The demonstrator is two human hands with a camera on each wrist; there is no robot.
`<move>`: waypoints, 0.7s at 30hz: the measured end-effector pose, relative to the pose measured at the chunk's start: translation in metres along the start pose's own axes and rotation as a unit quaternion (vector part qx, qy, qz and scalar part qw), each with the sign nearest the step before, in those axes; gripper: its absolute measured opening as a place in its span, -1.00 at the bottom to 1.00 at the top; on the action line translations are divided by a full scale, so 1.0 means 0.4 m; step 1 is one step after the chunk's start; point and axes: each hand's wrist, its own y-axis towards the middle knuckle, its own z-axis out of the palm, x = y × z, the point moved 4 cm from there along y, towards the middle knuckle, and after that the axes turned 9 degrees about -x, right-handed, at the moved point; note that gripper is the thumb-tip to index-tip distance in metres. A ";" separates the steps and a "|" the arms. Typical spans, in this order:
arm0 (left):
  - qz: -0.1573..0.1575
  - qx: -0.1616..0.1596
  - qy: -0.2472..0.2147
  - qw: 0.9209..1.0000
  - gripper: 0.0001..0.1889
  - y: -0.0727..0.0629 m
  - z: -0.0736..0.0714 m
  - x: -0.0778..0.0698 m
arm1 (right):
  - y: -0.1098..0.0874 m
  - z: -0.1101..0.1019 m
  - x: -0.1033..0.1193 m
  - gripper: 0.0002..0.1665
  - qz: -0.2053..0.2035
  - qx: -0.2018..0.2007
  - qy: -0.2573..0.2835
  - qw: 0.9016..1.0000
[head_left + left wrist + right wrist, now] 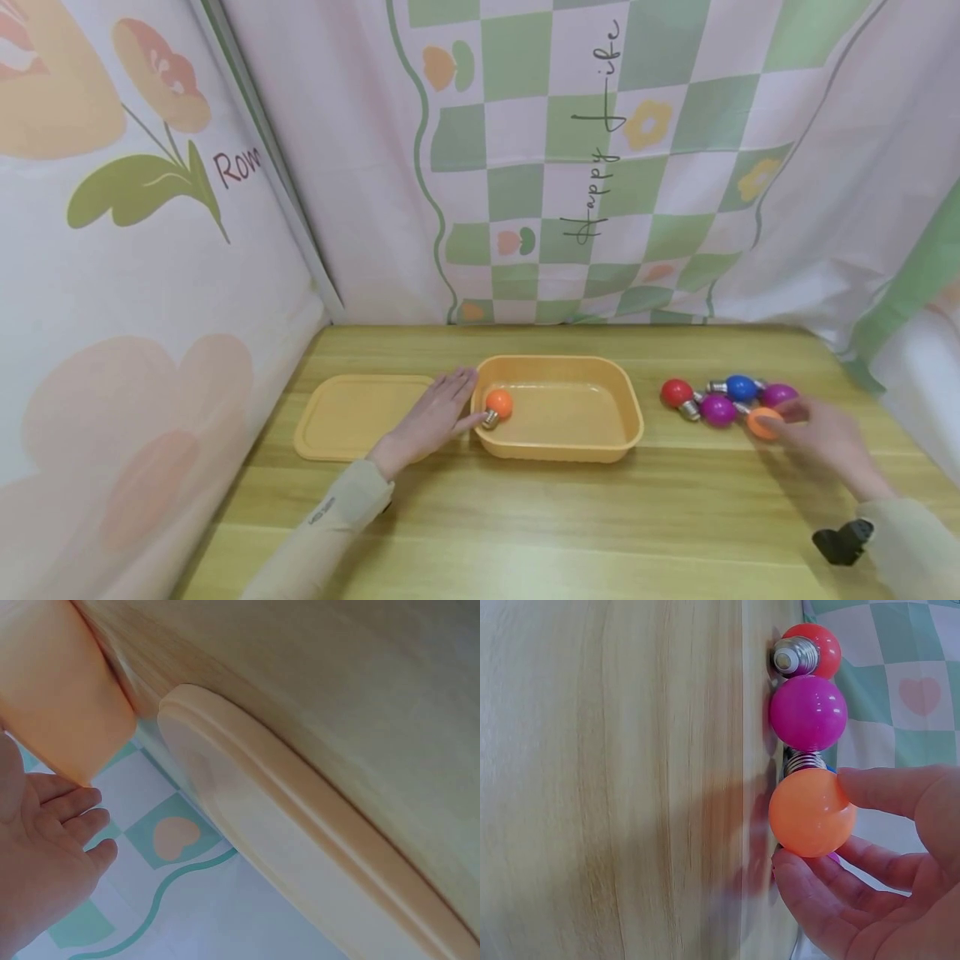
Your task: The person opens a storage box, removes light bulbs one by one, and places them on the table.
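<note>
My right hand (821, 437) has its thumb and fingers on either side of an orange light bulb (811, 812), pinching its round globe at the table. Beside it lie a purple bulb (717, 410), a red bulb (677, 392), a blue bulb (741, 387) and a second purple bulb (780, 395). My left hand (427, 417) rests with straight fingers against the left end of a yellow plastic box (558, 452), its thumb at the rim. Inside the box, at the left, lies another orange bulb (498, 403) with a metal screw base.
A flat yellow lid (352, 417) lies on the wooden table (525, 533) left of the box, partly under my left forearm's side. Behind the table hangs a green-and-white checked curtain (517, 192). A printed cloth (150, 333) stands along the left edge.
</note>
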 end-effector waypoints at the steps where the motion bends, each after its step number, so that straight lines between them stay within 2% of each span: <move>1: 0.000 -0.001 0.000 1.000 -0.20 0.000 0.000 0.000 | 0.001 0.002 -0.001 -0.15 0.000 0.001 0.000 1.000; 13: 0.002 -0.003 0.003 1.000 -0.21 -0.001 0.001 0.000 | 0.006 0.002 0.011 -0.24 -0.009 -0.004 -0.011 1.000; 21: 0.005 -0.010 0.007 1.000 -0.21 -0.002 0.001 0.002 | 0.006 0.002 0.013 -0.21 -0.005 0.005 -0.009 1.000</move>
